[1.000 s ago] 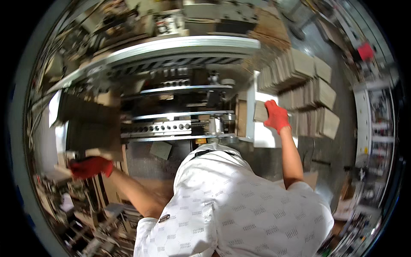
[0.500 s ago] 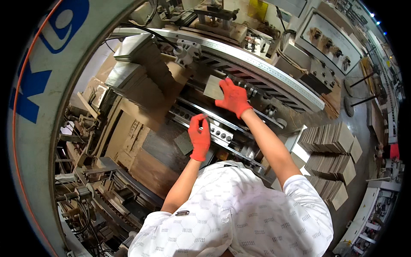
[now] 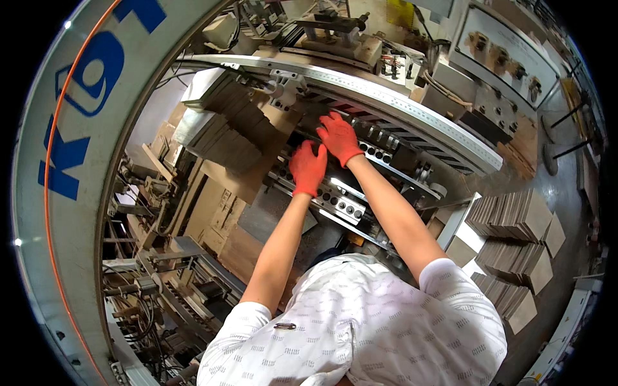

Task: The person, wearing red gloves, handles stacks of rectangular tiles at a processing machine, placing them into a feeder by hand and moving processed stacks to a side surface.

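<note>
Both my hands wear red-orange gloves and reach over the machine's metal feed track. My right hand [image 3: 339, 137], fingers apart, is over the dark gap beside the far roller rail [image 3: 374, 152]. To its left and nearer me, my left hand [image 3: 308, 168] is above the near roller rail [image 3: 339, 204], its thumb away from its fingers. I see nothing held in either hand. What lies beneath the palms is hidden. Just left of the near rail, a grey flat plate [image 3: 265, 210] forms part of the machine bed.
Stacked flat boards [image 3: 215, 138] stand on a brown surface at the left. More stacks [image 3: 508, 215] are on the right. A long ruled metal beam [image 3: 386, 95] curves across the far side. A large grey machine frame [image 3: 84, 148] with an orange cable rises at far left.
The light board by my right hand is no longer visible. My left hand has moved forward, closer to my right, its curled fingers now extended. The whole view has shifted a little.
</note>
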Tool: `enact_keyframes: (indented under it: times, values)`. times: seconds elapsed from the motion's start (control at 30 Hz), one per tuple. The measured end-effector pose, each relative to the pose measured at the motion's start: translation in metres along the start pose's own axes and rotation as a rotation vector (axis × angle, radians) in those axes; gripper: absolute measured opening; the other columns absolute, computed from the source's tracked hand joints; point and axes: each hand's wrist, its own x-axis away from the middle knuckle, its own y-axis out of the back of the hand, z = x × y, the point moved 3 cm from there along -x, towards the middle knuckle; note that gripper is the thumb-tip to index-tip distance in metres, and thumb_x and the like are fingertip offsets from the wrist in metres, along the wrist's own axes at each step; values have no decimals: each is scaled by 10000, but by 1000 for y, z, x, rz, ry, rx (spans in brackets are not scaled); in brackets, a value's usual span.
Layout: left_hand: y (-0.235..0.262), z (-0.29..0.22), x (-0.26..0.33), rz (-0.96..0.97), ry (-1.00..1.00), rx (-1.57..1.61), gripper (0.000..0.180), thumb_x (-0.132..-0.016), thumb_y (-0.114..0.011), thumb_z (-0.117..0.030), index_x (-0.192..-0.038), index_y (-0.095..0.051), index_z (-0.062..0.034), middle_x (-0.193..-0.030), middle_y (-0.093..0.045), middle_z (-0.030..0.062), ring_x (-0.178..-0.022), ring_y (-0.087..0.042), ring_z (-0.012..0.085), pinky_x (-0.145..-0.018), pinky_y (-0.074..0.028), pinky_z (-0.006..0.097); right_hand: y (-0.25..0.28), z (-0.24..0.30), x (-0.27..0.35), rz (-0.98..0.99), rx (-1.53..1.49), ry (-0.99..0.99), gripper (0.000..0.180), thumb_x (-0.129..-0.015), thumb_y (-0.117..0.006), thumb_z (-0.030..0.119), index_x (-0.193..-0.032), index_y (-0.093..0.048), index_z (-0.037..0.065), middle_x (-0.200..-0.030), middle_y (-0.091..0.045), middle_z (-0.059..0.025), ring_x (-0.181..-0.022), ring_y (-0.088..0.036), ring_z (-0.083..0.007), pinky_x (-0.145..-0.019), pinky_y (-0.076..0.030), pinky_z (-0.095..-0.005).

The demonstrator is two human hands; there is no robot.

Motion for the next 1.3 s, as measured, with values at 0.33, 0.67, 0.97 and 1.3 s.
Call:
enact_keyframes:
  times: [0.33, 0.67, 0.97, 1.3]
  values:
    - [-45, 17, -44, 48, 82, -353, 567, -938, -625, -583, -1008, -719, -29, -1020, -742, 246, -978, -701, 461, -834, -536, 543, 136, 23, 211, -60, -197, -153, 158, -929, -686, 206, -1044, -707, 99, -1004, -687, -95, -857, -690, -342, -706, -552, -436]
    - [-55, 18, -35, 50, 92, -252, 534, -967, -605, -561, -942, -673, -33, -960, -730, 238, -959, -685, 468, -803, -511, 552, 123, 24, 273, 149, -134, -116, 158, -934, -700, 244, -1048, -691, 134, -965, -650, -67, -800, -679, -327, -693, -551, -447]
    - [-56, 21, -38, 64, 71, -248, 508, -984, -595, -537, -1005, -697, -40, -1000, -742, 214, -980, -689, 457, -822, -524, 553, 120, 28, 271, 186, -74, -45, 164, -930, -697, 244, -1039, -688, 122, -969, -645, -69, -839, -680, -306, -710, -544, -440]
    - [-51, 25, -34, 85, 102, -136, 442, -994, -607, -462, -981, -678, -27, -1009, -732, 228, -967, -691, 447, -821, -539, 557, 121, 41, 267, 109, -17, 8, 143, -903, -728, 173, -1014, -702, 88, -925, -679, -104, -813, -682, -333, -680, -543, -421]
